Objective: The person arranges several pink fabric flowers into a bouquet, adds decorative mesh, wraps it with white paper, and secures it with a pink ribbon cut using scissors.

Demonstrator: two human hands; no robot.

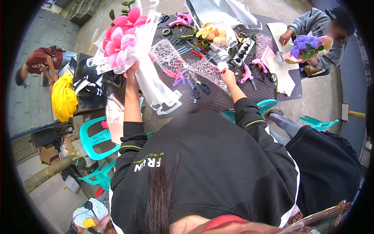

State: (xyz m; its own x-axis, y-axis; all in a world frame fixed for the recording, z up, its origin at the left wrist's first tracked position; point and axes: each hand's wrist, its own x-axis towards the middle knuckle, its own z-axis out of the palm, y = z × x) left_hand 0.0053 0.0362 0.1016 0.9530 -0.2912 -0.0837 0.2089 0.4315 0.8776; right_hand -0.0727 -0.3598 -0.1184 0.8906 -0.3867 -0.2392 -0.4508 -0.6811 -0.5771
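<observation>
My left hand (133, 71) is closed around the lower part of a bouquet of pink fuzzy flowers (118, 43) wrapped in white paper. A long sheet of translucent white wrapping (157, 87) hangs from it toward the table's near edge. At the table's middle, my right hand (228, 76) has its fingers closed on a small white piece (223, 66), whose kind I cannot make out. White web-like netting (171, 56) stretches across the table between my hands, its right end beside my right hand. Just beyond that hand lies a bouquet of yellow-orange flowers (216, 36) in white wrapping.
Blue-handled scissors (201, 89), pink glue guns (247, 74) and tape rolls (166, 31) lie on the dark table (286, 80). At right, a person (317, 29) holds a purple flower bouquet (306, 47). Another person (43, 62) handles yellow cloth (64, 97). Teal chairs (91, 138) stand nearby.
</observation>
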